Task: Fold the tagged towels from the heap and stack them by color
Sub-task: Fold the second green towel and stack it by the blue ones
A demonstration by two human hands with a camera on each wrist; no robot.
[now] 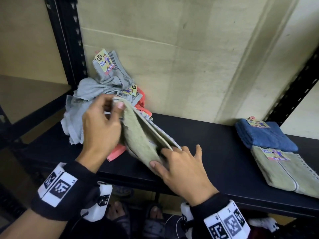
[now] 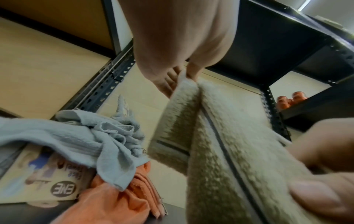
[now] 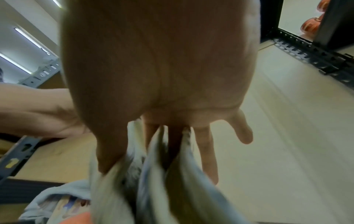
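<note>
Above the black shelf (image 1: pixel 215 140), your left hand (image 1: pixel 101 125) pinches the top corner of the soft, light green towel (image 1: pixel 143 135) while your right hand (image 1: pixel 179 168) clamps its floppy layers below; keep hold of the folded edges.

A heap (image 1: pixel 103 94) of towels is lying at the left back of the shelf (image 1: pixel 207 144), against the wall (image 1: pixel 172 57). Just before it and to its right, a folded towel (image 1: pixel 143 135) is hanging between the left hand (image 1: pixel 101 125), at its upper end, and the right hand (image 1: pixel 183 168), at its lower end. Far right, two folded towels are lying touching, one (image 1: pixel 265 135) behind the other (image 1: pixel 286 171).
</note>
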